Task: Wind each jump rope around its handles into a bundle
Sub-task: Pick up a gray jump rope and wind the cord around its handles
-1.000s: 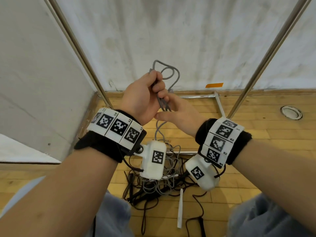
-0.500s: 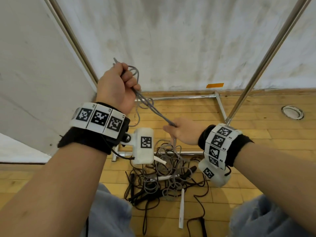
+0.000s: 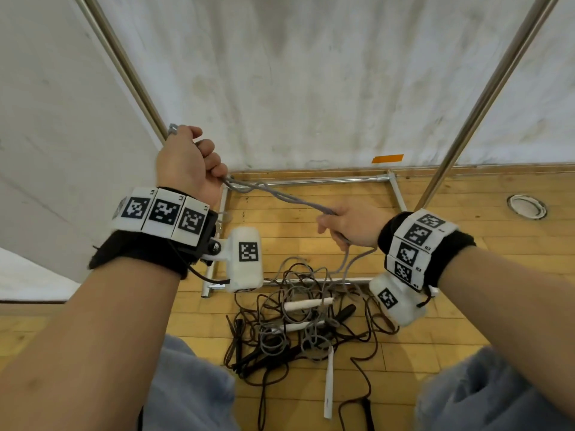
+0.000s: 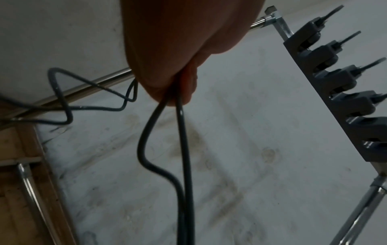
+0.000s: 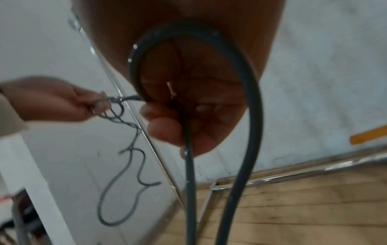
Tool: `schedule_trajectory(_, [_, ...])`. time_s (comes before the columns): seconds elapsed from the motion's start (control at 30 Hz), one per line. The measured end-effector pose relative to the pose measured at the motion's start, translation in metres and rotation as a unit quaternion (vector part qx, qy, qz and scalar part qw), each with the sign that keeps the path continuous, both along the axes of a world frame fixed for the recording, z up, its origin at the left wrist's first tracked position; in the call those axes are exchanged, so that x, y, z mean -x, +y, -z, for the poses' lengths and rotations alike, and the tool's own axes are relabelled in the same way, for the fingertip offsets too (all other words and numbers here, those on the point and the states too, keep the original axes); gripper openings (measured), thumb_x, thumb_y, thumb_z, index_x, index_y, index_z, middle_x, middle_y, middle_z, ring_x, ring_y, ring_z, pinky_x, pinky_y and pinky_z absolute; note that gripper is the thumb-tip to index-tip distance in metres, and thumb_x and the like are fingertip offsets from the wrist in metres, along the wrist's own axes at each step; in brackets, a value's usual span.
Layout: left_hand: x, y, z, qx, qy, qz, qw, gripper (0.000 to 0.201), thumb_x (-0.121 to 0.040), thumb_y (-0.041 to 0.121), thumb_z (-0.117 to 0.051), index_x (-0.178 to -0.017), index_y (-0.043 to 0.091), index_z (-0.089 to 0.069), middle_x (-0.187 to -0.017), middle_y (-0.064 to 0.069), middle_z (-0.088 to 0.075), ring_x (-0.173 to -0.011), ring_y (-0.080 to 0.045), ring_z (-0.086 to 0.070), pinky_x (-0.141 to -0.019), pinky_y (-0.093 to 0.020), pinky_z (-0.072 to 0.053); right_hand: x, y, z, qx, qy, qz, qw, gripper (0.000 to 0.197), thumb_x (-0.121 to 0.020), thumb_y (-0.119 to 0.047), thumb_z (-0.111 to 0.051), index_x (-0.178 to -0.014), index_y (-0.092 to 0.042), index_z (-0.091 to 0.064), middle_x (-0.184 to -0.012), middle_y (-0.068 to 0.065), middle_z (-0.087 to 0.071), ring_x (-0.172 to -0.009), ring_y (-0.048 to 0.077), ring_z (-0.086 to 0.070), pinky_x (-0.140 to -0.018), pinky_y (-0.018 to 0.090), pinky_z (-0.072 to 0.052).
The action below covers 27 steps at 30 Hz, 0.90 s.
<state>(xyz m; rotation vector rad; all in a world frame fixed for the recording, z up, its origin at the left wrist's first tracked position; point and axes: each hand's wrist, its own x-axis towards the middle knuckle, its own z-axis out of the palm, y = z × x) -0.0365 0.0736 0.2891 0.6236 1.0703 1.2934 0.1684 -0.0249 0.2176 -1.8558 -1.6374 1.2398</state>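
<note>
above a wooden floor (image 3: 435, 331), beside a white wall (image 3: 311, 73), the left hand (image 3: 186, 163) is raised, its grip curled tight around a gathered part of the grey jump rope (image 3: 280, 197); what lies inside the fist is hidden, and only a small grey end pokes out above the knuckles. two strands run taut down to the right hand (image 3: 351, 225), lower and well apart from the left, whose grip is also curled round the rope. in the right wrist view the rope makes a loop against the palm and two strands drop out of frame at the bottom, with the fingers blurred. in the left wrist view the fist fills the top edge and is cut off; two strands leave it downward, and a thinner kinked length trails left. below the hands the rope falls into a tangled pile of ropes (image 3: 295, 321) on the floor, grey and dark cords mixed with white and black handles, too knotted to tell which belongs to which. a metal frame (image 3: 311, 181) lies along the wall, and slanted poles rise on both sides of the hands, leaving room between them.
</note>
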Motion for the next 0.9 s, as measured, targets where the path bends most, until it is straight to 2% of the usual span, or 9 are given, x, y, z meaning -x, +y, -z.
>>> schedule_trajectory(0.2, [0.008,0.011,0.004,-0.007,0.000,-0.060,0.998,0.029,-0.100,0.018,-0.025,-0.074,0.018,-0.039,-0.043,0.008,-0.025,-0.035,-0.009,-0.020,-0.038,-0.018,-0.021,0.006,-0.005,0.001,0.090,-0.108,-0.022,0.990,0.023,-0.098,-0.013,-0.038,-0.097,-0.009,-0.061,-0.066,0.000,-0.055,-0.059,0.012,-0.052,-0.059,0.023,-0.043])
schedule_trajectory(0.33, [0.011,0.014,0.006,0.001,-0.016,-0.097,0.995,0.025,-0.096,0.013,-0.025,-0.077,0.018,-0.039,-0.043,0.007,-0.027,-0.034,-0.009,-0.024,-0.038,-0.017,-0.024,0.006,-0.006,-0.002,0.083,-0.178,-0.025,0.980,0.027,-0.101,-0.028,-0.035,-0.099,-0.011,-0.056,-0.075,0.000,-0.049,-0.065,0.014,-0.046,-0.062,0.027,-0.040])
schedule_trajectory(0.43, [0.012,0.014,0.007,0.002,0.031,-0.101,0.994,0.018,-0.097,0.020,-0.035,-0.095,0.016,-0.053,-0.055,0.003,-0.052,-0.045,-0.010,-0.051,-0.050,-0.022,-0.041,0.003,-0.005,-0.002,0.094,-0.035,0.006,0.995,0.033,-0.101,-0.034,-0.035,-0.081,-0.013,-0.051,-0.059,-0.003,-0.040,-0.048,0.012,-0.034,-0.047,0.023,-0.031])
schedule_trajectory(0.5, [0.011,0.014,0.010,0.040,0.102,-0.011,0.994,0.043,-0.096,0.041,-0.046,-0.127,0.013,-0.051,-0.091,-0.004,-0.069,-0.083,-0.014,-0.065,-0.078,-0.034,-0.051,0.002,-0.003,-0.008,0.088,0.139,0.068,0.984,0.034,-0.100,-0.034,-0.037,-0.073,-0.015,-0.046,-0.050,-0.006,-0.035,-0.042,0.010,-0.027,-0.041,0.021,-0.026])
schedule_trajectory(0.53, [0.009,0.012,0.013,0.063,0.140,0.054,0.987,0.062,-0.093,0.051,-0.048,-0.139,0.010,-0.042,-0.110,-0.008,-0.066,-0.102,-0.018,-0.062,-0.094,-0.039,-0.047,0.002,-0.002,-0.013,0.072,0.211,0.099,0.970,0.034,-0.100,-0.032,-0.037,-0.071,-0.015,-0.043,-0.048,-0.007,-0.033,-0.040,0.010,-0.026,-0.041,0.021,-0.024])
schedule_trajectory(0.6, [-0.001,0.000,0.018,0.066,0.199,0.194,0.958,0.075,-0.091,0.058,-0.047,-0.142,0.004,-0.037,-0.129,-0.014,-0.057,-0.121,-0.026,-0.052,-0.106,-0.043,-0.038,0.004,0.001,-0.024,0.035,0.317,0.146,0.936,0.032,-0.100,-0.027,-0.036,-0.070,-0.016,-0.041,-0.047,-0.006,-0.031,-0.039,0.010,-0.024,-0.044,0.024,-0.022])
schedule_trajectory(0.7, [-0.023,-0.027,0.025,0.020,0.303,0.353,0.885,0.037,-0.091,0.036,-0.058,-0.117,0.009,-0.063,-0.114,-0.007,-0.069,-0.114,-0.024,-0.061,-0.098,-0.040,-0.043,0.009,0.003,-0.042,0.016,0.440,0.194,0.877,0.028,-0.096,-0.021,-0.031,-0.070,-0.015,-0.041,-0.052,-0.002,-0.031,-0.043,0.013,-0.024,-0.050,0.027,-0.024])
schedule_trajectory(0.8, [-0.044,-0.047,0.037,-0.088,0.396,0.436,0.803,0.018,-0.086,0.020,-0.067,-0.102,0.026,-0.070,-0.109,0.005,-0.070,-0.105,-0.010,-0.062,-0.092,-0.034,-0.046,0.013,0.001,-0.054,0.005,0.510,0.194,0.838,0.027,-0.095,-0.019,-0.027,-0.074,-0.012,-0.043,-0.060,0.001,-0.034,-0.047,0.015,-0.031,-0.054,0.028,-0.027])
schedule_trajectory(0.9, [-0.059,-0.064,0.053,-0.152,0.430,0.499,0.737,0.014,-0.091,0.024,-0.062,-0.101,0.021,-0.071,-0.107,0.000,-0.071,-0.104,-0.016,-0.062,-0.097,-0.037,-0.044,0.017,0.000,-0.058,-0.008,0.540,0.199,0.818,0.024,-0.097,-0.015,-0.029,-0.080,-0.011,-0.047,-0.062,0.002,-0.038,-0.050,0.014,-0.037,-0.055,0.026,-0.032])
